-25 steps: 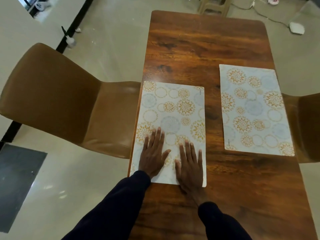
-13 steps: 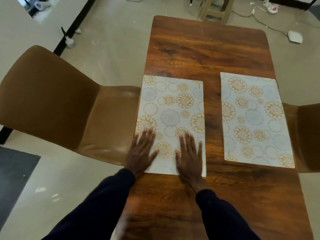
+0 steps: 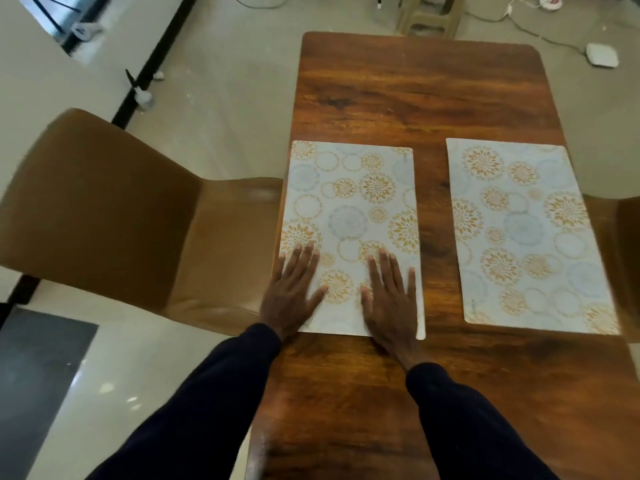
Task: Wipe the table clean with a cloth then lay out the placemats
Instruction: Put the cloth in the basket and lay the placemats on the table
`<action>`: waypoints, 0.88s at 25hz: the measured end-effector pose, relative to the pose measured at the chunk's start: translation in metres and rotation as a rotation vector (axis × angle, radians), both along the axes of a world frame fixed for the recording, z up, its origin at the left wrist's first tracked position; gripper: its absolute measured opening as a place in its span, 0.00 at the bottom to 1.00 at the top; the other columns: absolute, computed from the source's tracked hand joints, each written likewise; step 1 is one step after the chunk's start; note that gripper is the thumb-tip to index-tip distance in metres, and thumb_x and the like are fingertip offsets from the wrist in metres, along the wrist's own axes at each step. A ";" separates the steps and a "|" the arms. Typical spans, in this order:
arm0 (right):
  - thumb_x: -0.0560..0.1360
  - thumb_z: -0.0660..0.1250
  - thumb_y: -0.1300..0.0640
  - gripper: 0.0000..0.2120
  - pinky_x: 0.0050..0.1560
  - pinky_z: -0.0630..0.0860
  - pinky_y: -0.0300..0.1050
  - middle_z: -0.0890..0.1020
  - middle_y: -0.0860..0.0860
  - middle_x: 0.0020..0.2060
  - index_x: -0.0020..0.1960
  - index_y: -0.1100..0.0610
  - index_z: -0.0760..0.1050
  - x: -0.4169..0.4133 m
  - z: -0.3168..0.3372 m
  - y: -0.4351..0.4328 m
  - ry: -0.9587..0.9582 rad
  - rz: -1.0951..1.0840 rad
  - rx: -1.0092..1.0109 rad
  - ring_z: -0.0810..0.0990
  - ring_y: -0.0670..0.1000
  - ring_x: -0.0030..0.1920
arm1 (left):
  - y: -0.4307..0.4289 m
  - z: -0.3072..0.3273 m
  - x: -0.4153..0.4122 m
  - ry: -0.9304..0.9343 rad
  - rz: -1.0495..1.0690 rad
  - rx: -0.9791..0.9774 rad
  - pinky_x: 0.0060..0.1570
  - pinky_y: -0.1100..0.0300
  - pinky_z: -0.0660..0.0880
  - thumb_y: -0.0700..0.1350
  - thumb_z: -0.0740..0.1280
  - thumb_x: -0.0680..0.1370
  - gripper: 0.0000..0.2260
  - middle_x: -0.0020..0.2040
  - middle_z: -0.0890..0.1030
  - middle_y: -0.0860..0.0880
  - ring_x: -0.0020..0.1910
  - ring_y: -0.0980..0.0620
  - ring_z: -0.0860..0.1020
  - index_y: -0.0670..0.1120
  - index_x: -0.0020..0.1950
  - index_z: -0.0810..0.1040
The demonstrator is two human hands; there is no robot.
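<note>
- Two dark sleeves (image 3: 214, 403) reach in from the near end of the desk (image 3: 408, 81).
- The left hand (image 3: 294, 289) lies flat and spread wide on the near placemat (image 3: 349, 209). It holds nothing. It sits at the mat's near left corner, right at the left edge of the desk.
- The right hand (image 3: 391, 299) lies flat and spread wide too, holding nothing. It presses the near right part of the same mat.
- A second ago the left hand was more in the middle of this mat. Now it has slid out to the left edge, and the mat looks straighter along the desk's left edge. I think the person is smoothing and lining it up.
- The second placemat (image 3: 526, 237) lies by the right edge of the desk, well apart from the first one. No hand touches it.
- Count: two placemats, two hands, one desk, no cloth in view.
- One brown chair (image 3: 104, 216) stands at the left edge, and part of another chair (image 3: 620, 244) shows at the right edge.
- The far end of the desk is bare wood, so the wiping looks done.
</note>
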State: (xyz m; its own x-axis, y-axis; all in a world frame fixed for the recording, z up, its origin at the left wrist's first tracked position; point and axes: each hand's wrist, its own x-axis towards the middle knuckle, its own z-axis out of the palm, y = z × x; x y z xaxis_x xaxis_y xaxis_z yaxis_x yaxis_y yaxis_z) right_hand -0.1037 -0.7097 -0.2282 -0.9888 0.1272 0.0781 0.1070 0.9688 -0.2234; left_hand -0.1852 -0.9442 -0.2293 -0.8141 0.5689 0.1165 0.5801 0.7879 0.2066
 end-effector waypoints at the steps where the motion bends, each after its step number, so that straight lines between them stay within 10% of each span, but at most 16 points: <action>1: 0.86 0.49 0.44 0.31 0.82 0.50 0.70 0.52 0.56 0.86 0.85 0.56 0.56 -0.004 0.000 0.002 0.005 -0.001 0.007 0.48 0.56 0.86 | 0.001 0.001 -0.003 -0.006 -0.003 -0.002 0.82 0.37 0.57 0.61 0.54 0.88 0.33 0.87 0.53 0.43 0.86 0.43 0.52 0.41 0.86 0.56; 22: 0.86 0.50 0.42 0.32 0.82 0.48 0.70 0.50 0.54 0.86 0.86 0.53 0.52 0.006 0.003 -0.002 -0.005 -0.032 0.003 0.45 0.56 0.86 | 0.000 0.003 0.050 -0.054 0.147 0.027 0.83 0.39 0.56 0.58 0.54 0.87 0.32 0.87 0.51 0.42 0.87 0.44 0.49 0.42 0.87 0.54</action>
